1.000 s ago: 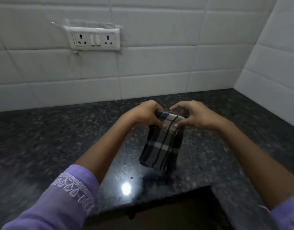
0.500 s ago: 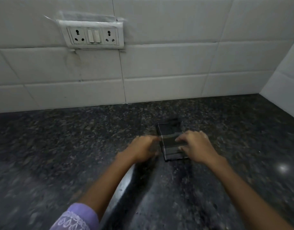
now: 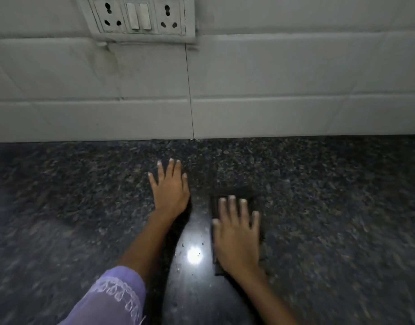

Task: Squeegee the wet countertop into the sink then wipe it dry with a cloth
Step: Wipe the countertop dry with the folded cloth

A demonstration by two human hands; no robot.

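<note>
Granite table point(image 3: 330, 207), dark and speckled, glossy with a light glare between the forearms. Folded cloth point(image 3: 234, 194) lies flat on it, mostly hidden under the right hand point(image 3: 237, 238), whose fingers are spread straight and press down on it. Left hand point(image 3: 170, 186) rests flat on bare stone just beside, fingers extended, holding nothing. Judgement: drying stage; no squeegee or sink in view. Cloth is light, soft and limp; it should slide easily on polished stone and may bunch. Best driven by palm pressure on top, or pinched at a folded edge to lift.
</note>
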